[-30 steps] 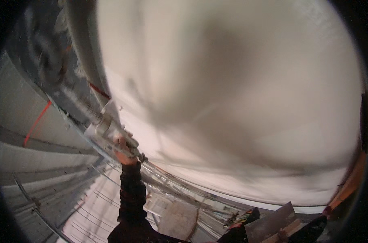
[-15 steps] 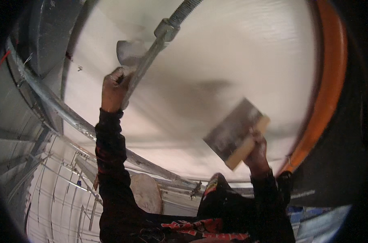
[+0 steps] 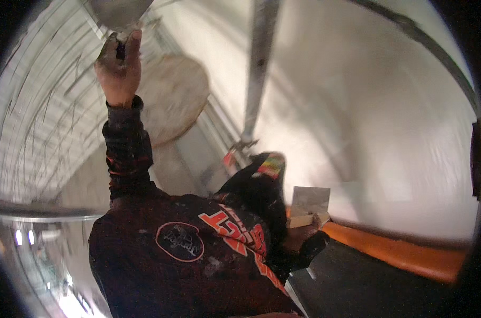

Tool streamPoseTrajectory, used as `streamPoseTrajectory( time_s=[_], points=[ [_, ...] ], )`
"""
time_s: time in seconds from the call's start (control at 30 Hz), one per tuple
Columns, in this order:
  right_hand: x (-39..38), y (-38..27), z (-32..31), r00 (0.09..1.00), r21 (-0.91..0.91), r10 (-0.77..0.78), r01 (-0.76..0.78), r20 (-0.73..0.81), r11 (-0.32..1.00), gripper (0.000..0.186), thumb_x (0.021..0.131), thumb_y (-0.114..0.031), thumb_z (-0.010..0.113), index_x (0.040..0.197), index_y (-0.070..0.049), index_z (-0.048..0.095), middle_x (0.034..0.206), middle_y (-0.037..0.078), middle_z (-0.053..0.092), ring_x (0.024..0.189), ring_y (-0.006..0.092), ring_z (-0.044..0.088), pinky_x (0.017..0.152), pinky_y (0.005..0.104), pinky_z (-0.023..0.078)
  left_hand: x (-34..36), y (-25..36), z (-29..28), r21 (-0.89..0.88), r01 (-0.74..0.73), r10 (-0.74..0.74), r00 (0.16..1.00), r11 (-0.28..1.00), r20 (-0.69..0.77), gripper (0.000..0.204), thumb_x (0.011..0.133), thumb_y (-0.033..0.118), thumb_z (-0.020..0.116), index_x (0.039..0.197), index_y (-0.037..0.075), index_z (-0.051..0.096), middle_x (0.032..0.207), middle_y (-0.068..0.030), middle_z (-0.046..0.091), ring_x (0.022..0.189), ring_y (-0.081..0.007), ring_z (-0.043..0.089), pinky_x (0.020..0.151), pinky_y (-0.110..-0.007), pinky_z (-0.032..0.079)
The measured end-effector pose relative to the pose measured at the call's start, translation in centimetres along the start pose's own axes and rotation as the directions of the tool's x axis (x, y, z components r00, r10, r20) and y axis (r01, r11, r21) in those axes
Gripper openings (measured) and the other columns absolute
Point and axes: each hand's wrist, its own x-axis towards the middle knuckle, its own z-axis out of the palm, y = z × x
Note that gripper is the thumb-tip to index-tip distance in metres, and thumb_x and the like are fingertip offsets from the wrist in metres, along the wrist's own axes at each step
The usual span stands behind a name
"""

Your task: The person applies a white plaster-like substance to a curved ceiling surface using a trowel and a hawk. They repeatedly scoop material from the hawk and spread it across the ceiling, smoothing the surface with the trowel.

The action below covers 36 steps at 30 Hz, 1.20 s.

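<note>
My left hand (image 3: pixel 118 71) is raised at the upper left, its fingers closed around a putty knife whose grey blade (image 3: pixel 118 11) points toward the top edge. At the lower right, beyond my dark shirt, my right hand (image 3: pixel 300 236) is partly hidden by clothing. It grips a wide filling blade (image 3: pixel 310 199) by the pale wooden strip along its back. The blade's flat grey sheet stands up in front of a large white curved surface (image 3: pixel 378 159); whether they touch, I cannot tell.
A grey metal bar (image 3: pixel 259 74) runs down the upper middle. A round, stained board (image 3: pixel 179 98) lies behind my left forearm. Wire mesh (image 3: pixel 44 100) fills the left side. An orange band (image 3: pixel 399 253) edges the white surface at lower right.
The view has swung round sharply, so the bar and white surface now sit further right. My left hand appears higher and my right hand lower, nearer my body. Both tools remain held.
</note>
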Motion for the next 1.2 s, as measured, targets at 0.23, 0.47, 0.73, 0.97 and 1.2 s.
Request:
streamPoseTrajectory(
  time_s=[0.23, 0.47, 0.73, 0.97, 1.2],
  points=[
    [-1.6, -1.8, 2.3, 0.982, -0.31, -0.042, 0.099, 0.186, 0.946, 0.05, 0.085, -0.04, 0.061, 0.113, -0.001, 0.049, 0.102, 0.014, 0.057, 0.084, 0.0328, 0.061, 0.067, 0.0468, 0.057, -17.7, -33.3, -3.2, 0.831, -0.254, -0.579, 0.616, 0.496, 0.534, 0.027, 0.086, 0.019, 0.054, 0.105, 0.003, 0.064, 0.113, -0.0218, 0.062, 0.1, -0.0367, 0.064, 0.08, -0.046, 0.054],
    [-0.5, -0.4, 0.9, 0.919, -0.565, -0.299, 0.394, 0.256, 0.725, 0.044, 0.081, -0.036, 0.066, 0.109, -0.006, 0.052, 0.105, 0.014, 0.057, 0.086, 0.0343, 0.06, 0.075, 0.0491, 0.054, -22.1, -33.2, 3.2, 0.772, -0.31, -0.623, 0.461, 0.554, 0.632, 0.024, 0.089, 0.022, 0.05, 0.098, 0.009, 0.067, 0.112, -0.0135, 0.06, 0.1, -0.033, 0.063, 0.081, -0.048, 0.054],
    [-4.2, -2.1, 7.3, 0.904, -0.688, -0.297, 0.426, 0.306, 0.588, 0.032, 0.08, -0.031, 0.063, 0.097, -0.005, 0.055, 0.101, 0.012, 0.057, 0.098, 0.0303, 0.056, 0.087, 0.0492, 0.05, -25.9, -34.9, 4.0, 0.726, -0.293, -0.596, 0.425, 0.622, 0.682, 0.032, 0.092, 0.025, 0.044, 0.099, 0.007, 0.07, 0.103, -0.0158, 0.066, 0.095, -0.0348, 0.065, 0.08, -0.047, 0.053],
    [-5.7, -2.3, 9.5, 0.9, -0.724, -0.272, 0.436, 0.341, 0.535, 0.04, 0.085, -0.039, 0.059, 0.097, -0.002, 0.052, 0.096, 0.013, 0.055, 0.09, 0.0325, 0.059, 0.083, 0.0516, 0.051, -25.5, -33.4, 8.9, 0.608, -0.329, -0.54, 0.28, 0.723, 0.794, 0.032, 0.09, 0.02, 0.045, 0.099, 0.005, 0.071, 0.102, -0.0187, 0.068, 0.096, -0.0338, 0.067, 0.082, -0.047, 0.053],
    [-6.1, -2.0, 7.8, 0.744, -0.68, -0.367, 0.664, 0.559, 0.311, 0.059, 0.078, -0.029, 0.076, 0.116, -0.003, 0.041, 0.094, 0.017, 0.059, 0.081, 0.0356, 0.063, 0.072, 0.0461, 0.054, -24.1, -30.1, 9.7, 0.337, -0.512, -0.516, -0.258, 0.79, 0.817, 0.025, 0.072, 0.016, 0.069, 0.093, 0.002, 0.072, 0.1, -0.0213, 0.068, 0.095, -0.0334, 0.068, 0.08, -0.044, 0.055]
  ],
)
